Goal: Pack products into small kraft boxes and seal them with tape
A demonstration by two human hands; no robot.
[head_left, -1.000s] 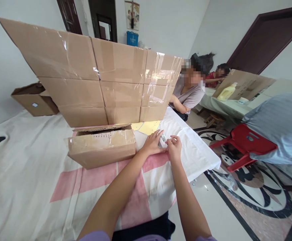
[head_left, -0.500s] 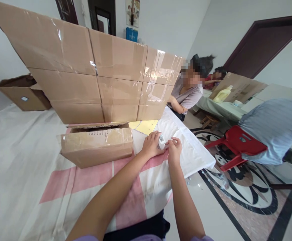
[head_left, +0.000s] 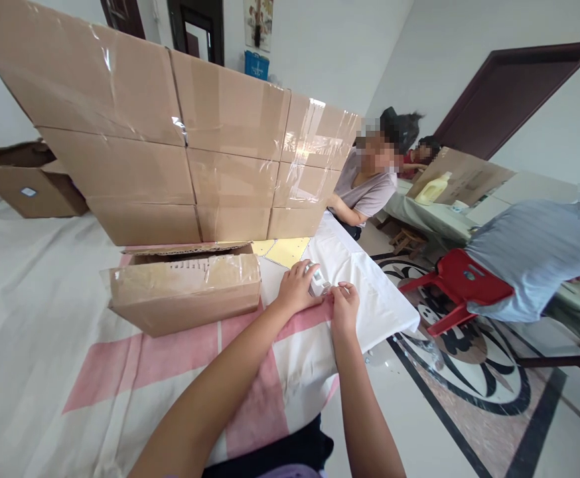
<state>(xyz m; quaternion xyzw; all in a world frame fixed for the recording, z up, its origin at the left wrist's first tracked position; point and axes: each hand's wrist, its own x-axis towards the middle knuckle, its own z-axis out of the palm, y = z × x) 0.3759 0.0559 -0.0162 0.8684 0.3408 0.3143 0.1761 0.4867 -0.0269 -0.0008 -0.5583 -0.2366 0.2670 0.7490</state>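
My left hand and my right hand meet over the cloth-covered table, both closed on a small white object held between them. I cannot make out what the object is. The left hand's fingers curl over its top; the right hand pinches its near end. Just left of my hands lies an open shallow cardboard box with clear tape on its front flap.
A tall wall of taped cardboard panels stands behind the box. Another carton sits far left. A person in grey sits at the table's far end. A red plastic chair and a person in blue are to the right.
My hands have stayed together on the small white object. The view has shifted a little, so everything sits slightly further left.
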